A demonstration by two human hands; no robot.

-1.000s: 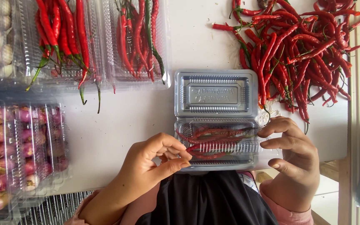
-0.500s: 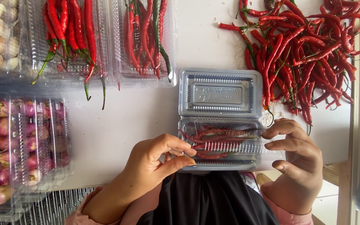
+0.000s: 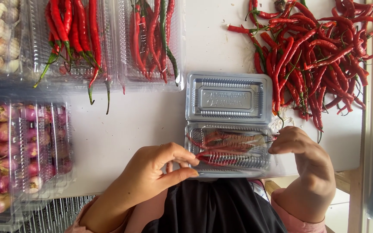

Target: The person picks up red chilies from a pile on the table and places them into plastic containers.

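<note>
Hands come first, nearest the camera, one at each end of a clear plastic clamshell box (image 3: 229,151) that lies open at the near edge of the white table (image 3: 130,129). The left hand (image 3: 152,172) pinches the box's near left corner between thumb and fingertips; the right hand (image 3: 301,159) curls its fingers onto the right end of the tray, closed on the rim there. Inside the tray lie a few red chillies (image 3: 227,144), packed lengthwise. The box's hinged lid (image 3: 229,97) lies flat, just beyond the tray.

Such thin plastic is probably light, springy and easily dented, and a little slippery; the stiffer rims and corners look like the sound places to hold. The chillies seem light and bendable, with skins that could bruise.

Right of the box and farther off, a loose heap of chillies (image 3: 316,56) sprawls. Beyond the box to the left stand two filled chilli boxes (image 3: 109,43), and left of it a box of shallots (image 3: 18,146).
</note>
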